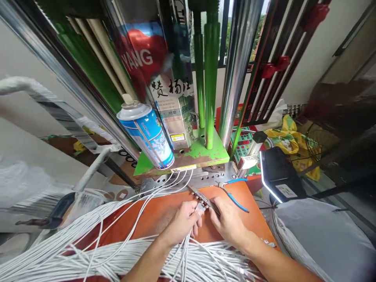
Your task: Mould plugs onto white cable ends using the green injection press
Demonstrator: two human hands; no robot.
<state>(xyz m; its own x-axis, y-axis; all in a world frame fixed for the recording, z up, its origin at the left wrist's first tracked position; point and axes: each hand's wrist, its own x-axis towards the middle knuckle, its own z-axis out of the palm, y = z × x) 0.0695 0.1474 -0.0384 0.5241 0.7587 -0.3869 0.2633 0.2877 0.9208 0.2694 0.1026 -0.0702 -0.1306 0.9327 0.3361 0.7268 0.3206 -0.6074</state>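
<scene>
A narrow metal mould plate (199, 194) with small connectors along it is held above the orange worktop (236, 192). My right hand (227, 219) is closed around its near end. My left hand (186, 219) is closed in a pinch beside it, on a small pale connector (201, 207) at the plate's edge. White cables (184, 254) run down from beneath the left hand into a large pile of white cables (141, 250). The exact join between connector and plate is partly hidden by my fingers. Blue-handled cutting pliers (234, 199) lie open right of my right hand.
A green press plate (217, 150) with a blue spray can (149, 135) stands behind the hands. Several white cables lead under it to the metal bed (223, 174). A black box-shaped device with a lit edge (279, 172) and a control panel (243, 141) are at the right.
</scene>
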